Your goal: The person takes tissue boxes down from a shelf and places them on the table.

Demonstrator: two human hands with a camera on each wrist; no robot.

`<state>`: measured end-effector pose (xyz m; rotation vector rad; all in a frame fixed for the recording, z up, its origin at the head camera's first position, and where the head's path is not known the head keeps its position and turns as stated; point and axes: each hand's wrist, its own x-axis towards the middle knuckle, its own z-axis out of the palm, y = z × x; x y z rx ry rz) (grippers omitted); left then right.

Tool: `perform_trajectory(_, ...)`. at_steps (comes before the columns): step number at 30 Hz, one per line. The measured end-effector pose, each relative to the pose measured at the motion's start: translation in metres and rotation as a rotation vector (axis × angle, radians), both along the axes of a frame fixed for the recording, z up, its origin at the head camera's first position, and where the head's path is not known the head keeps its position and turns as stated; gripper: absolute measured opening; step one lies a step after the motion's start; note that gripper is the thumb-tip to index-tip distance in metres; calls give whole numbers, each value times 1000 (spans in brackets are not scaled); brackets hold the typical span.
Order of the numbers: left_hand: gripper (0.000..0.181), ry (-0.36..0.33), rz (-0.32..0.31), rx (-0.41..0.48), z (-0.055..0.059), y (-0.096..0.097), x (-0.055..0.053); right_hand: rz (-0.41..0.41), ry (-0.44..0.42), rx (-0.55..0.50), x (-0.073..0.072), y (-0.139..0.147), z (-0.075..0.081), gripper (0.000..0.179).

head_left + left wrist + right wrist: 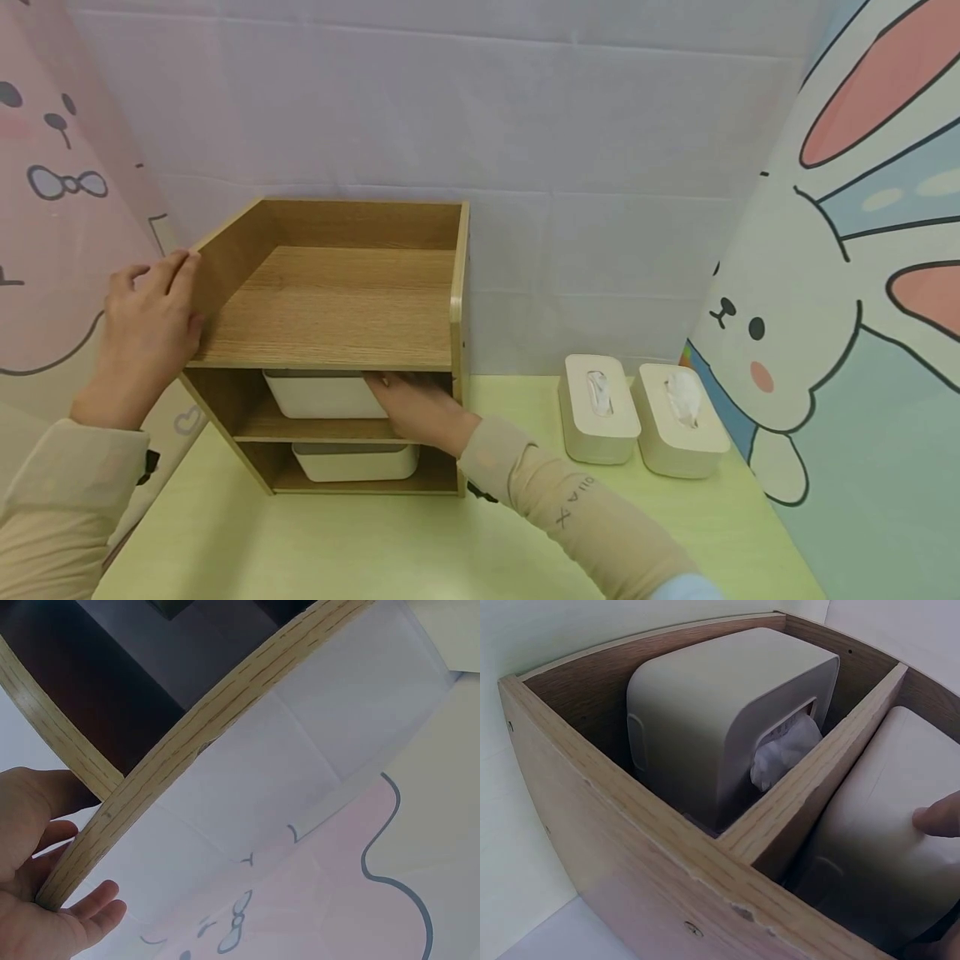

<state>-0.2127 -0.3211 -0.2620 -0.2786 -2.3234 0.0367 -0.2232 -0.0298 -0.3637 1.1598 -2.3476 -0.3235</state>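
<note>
A wooden shelf unit [337,308] stands on the table, with an open top and two compartments below. My left hand [153,321] grips the edge of its left side panel, which passes between thumb and fingers in the left wrist view. A white tissue box [322,396] lies in the upper compartment. My right hand [423,408] reaches in and holds this box near its right end; the thumb [939,816] presses its surface, while the other fingers are mostly hidden. Another tissue box [356,464] sits in the lower compartment, a tissue showing at its slot in the right wrist view.
Two more white tissue boxes, one [600,412] beside the other [681,425], stand on the light green table [360,550] right of the shelf. A white cloth wall [600,167] is behind. Panels with a cartoon rabbit [780,367] and a pink animal [60,167] flank the table.
</note>
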Motion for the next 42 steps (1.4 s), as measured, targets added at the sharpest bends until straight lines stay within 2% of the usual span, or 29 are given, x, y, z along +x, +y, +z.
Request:
perform_trajectory(9, 70, 12, -15, -3, 1, 1, -1, -9, -91, -13, 1, -1, 3, 69)
perform_trajectory(12, 70, 15, -22, 3, 1, 1, -1, -14, -93, 8, 2, -2, 5, 72)
perform_trajectory(16, 70, 19, -24, -1, 1, 0, -1, 9, -22, 15, 5, -3, 6, 63)
perform_trajectory(20, 71, 7, -16, 1, 1, -1, -1, 58, 40, -34, 8, -2, 4, 51)
perform_trajectory(28, 70, 16, -19, 2, 0, -2, -2, 91, 126, -56, 18, -4, 3, 56)
perform_trajectory(32, 70, 14, -22, 0, 0, -1, -1, 107, 93, -91, 24, -3, 3, 56)
perform_trajectory(37, 70, 30, -30, -7, -1, -2, -1, 105, 15, -81, 25, 1, 4, 59)
perform_trajectory(42, 71, 39, -26, -12, -1, -2, -2, 123, -148, -51, 20, 9, 7, 66)
